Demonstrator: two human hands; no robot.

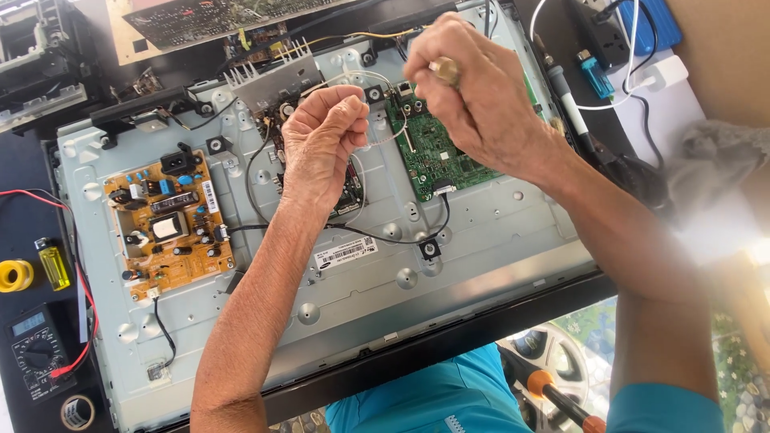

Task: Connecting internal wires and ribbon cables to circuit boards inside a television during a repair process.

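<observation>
A flat-screen set lies face down, its grey metal back panel [481, 240] bare. My left hand [321, 140] is closed above the middle, pinching a thin clear wire [377, 78] that loops toward my right hand [469, 88]. My right hand, wearing a ring, pinches the wire's other end over the green main board [433, 164]. The orange-brown power board [168, 220] sits at the left of the panel. Black cables run between the boards.
A multimeter [36, 353] with red leads, a yellow lighter [53, 263], a solder spool [14, 275] and a tape roll [77, 412] lie at left. A power strip [609, 36], white charger and soldering iron [573, 112] sit at right. An orange-handled screwdriver [561, 398] rests near my lap.
</observation>
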